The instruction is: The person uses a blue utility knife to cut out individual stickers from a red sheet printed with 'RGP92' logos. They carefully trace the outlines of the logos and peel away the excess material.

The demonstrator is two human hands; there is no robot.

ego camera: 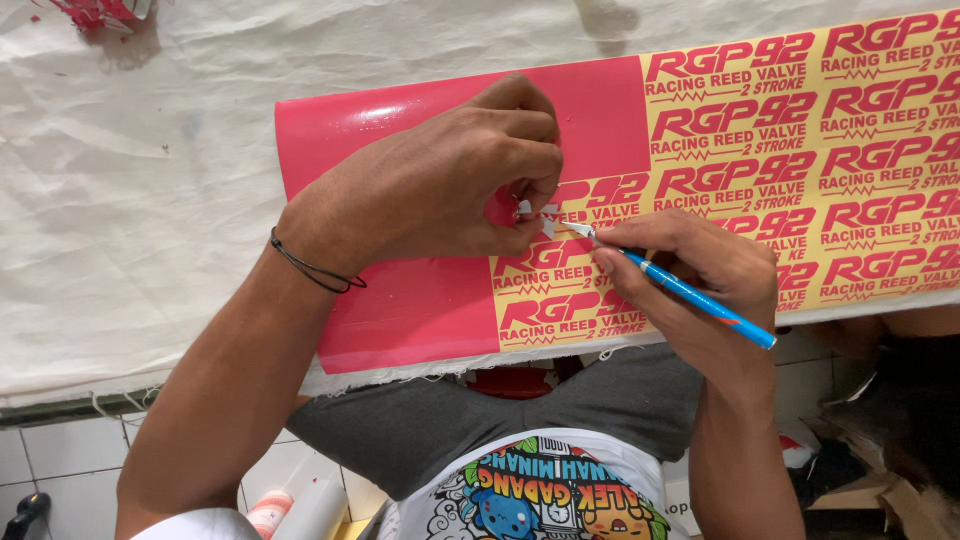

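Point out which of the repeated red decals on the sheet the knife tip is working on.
The decal under the left hand, at the red-yellow border; the craft knife in the right hand touches it. The other decals lie untouched on the vinyl sheet.

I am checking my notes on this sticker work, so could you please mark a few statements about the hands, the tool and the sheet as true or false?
1. The right hand holds a blue craft knife like a pen. True.
2. The left hand lies flat and open on the white cloth. False: it pinches a small peeled scrap over the vinyl sheet.
3. The sheet's left part is plain red. True.
4. The sheet's right part is green. False: it is yellow with red lettering.
5. The left wrist wears a thin black band. True.
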